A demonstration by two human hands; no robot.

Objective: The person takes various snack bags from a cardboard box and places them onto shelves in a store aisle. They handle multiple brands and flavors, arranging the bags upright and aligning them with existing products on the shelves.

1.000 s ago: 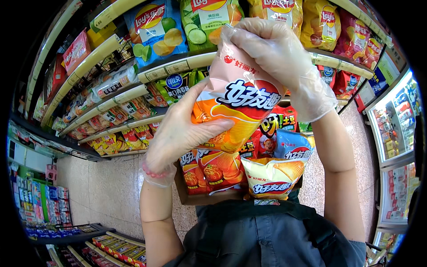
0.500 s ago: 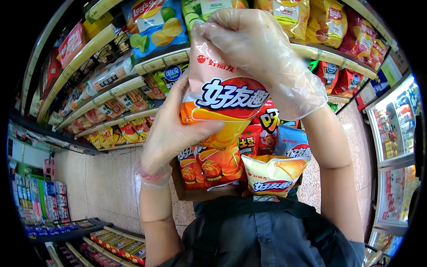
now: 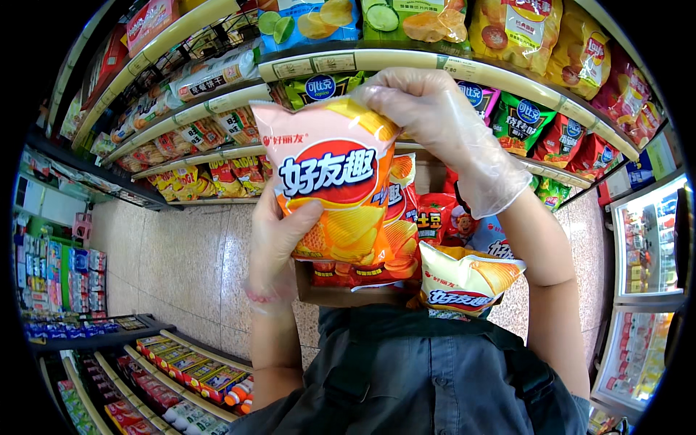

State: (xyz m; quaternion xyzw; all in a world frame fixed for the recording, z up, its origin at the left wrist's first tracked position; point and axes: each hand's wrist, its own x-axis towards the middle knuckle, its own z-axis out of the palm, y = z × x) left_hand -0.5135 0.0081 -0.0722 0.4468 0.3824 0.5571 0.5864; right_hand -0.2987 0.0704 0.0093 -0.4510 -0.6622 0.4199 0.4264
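A pink and orange bag of chips (image 3: 330,206) is held up in front of me, its printed face toward me. My left hand (image 3: 274,230) grips its lower left side, thumb across the front and the other fingers hidden behind. At its upper right corner, my right hand (image 3: 417,109) is closed on the edge. Both hands wear clear plastic gloves. Below and behind the bag is an open cardboard box (image 3: 362,298) with orange-red chip bags (image 3: 401,235), red snack bags (image 3: 435,217), a light blue bag (image 3: 493,235) and a cream-coloured chip bag (image 3: 467,279) at its near right.
Ahead stand tiered shelves with pale edge strips (image 3: 406,61), filled with chip bags and other packets. Glass-fronted coolers (image 3: 649,239) line the right side. Low racks of packaged goods (image 3: 196,370) are at the lower left. Tiled floor (image 3: 188,268) lies between.
The chip bag has come down at its top and shifted left, with its face turned more squarely to me. My right hand has moved lower. The view has shifted, showing more of the shelves ahead.
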